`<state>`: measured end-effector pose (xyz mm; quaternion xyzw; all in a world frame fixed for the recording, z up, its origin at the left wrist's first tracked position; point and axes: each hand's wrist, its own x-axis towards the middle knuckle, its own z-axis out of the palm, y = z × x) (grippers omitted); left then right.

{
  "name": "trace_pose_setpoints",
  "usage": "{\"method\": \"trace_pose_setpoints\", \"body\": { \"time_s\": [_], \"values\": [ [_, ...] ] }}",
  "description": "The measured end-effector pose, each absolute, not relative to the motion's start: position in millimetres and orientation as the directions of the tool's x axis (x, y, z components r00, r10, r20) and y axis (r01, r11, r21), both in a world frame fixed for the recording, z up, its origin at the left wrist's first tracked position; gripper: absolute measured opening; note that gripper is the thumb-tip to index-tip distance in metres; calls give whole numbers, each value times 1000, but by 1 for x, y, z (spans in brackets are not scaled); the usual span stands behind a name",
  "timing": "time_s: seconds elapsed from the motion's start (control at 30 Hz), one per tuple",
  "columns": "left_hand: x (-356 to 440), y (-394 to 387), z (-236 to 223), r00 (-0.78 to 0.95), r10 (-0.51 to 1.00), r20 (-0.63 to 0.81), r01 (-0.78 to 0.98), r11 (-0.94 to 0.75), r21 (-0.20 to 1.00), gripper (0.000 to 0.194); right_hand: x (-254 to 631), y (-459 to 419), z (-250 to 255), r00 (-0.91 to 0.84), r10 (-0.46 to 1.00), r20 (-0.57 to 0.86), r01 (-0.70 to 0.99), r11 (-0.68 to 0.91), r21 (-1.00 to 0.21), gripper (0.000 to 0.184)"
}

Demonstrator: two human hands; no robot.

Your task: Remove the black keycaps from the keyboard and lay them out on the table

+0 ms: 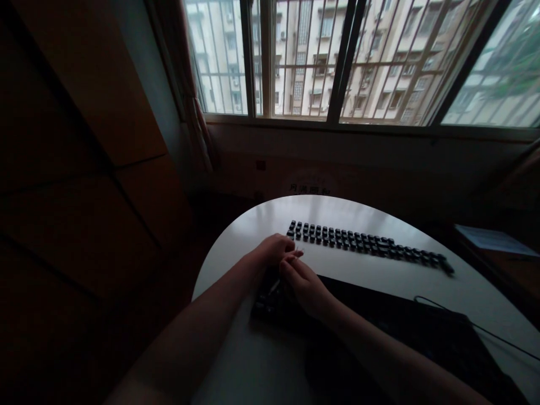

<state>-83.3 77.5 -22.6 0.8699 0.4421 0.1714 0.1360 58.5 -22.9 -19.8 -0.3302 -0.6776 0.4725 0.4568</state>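
Black keycaps in long rows

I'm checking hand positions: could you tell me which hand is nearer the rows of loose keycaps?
Left. The left hand sits just beside the keycap rows' left end; the right hand is lower, over the keyboard.

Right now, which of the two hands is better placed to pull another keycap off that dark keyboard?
Probably the right hand: it lies directly over the keyboard's left end. The left hand hovers beside it, nearer the rows of removed keycaps on the white table. What their fingertips pinch is too dim to tell.
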Motion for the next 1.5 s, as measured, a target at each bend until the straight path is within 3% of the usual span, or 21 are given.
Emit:
{"method": "trace_pose_setpoints", "body": {
  "time_s": [0.13,0.27,0.5,0.77,1.2,1.37,1.5],
  "values": [
    [-78,70,-15,595,790,146,701,-599,386,29,79,-28,23,-545,764,346,184,511,-839,22],
    [-73,65,-12,644,757,109,686,-635,356,13,88,-34,33,-514,783,349,183,498,-848,23],
    [-64,63,-20,632,771,74,726,-623,291,26,82,-36,-27,-392,862,322,163,410,-898,26],
    [-64,62,-19,621,779,84,731,-615,296,35,85,-36,-27,-453,826,336,189,457,-869,21],
    [-62,69,-30,625,775,96,741,-627,239,38,80,-45,-18,-617,732,290,447,629,-636,5],
    [-63,64,-25,610,787,87,743,-607,280,37,82,-43,-28,-498,769,401,326,595,-735,13],
    [-63,63,-25,598,796,99,736,-593,326,31,82,-40,-37,-254,897,361,72,390,-918,28]
  ]
}}
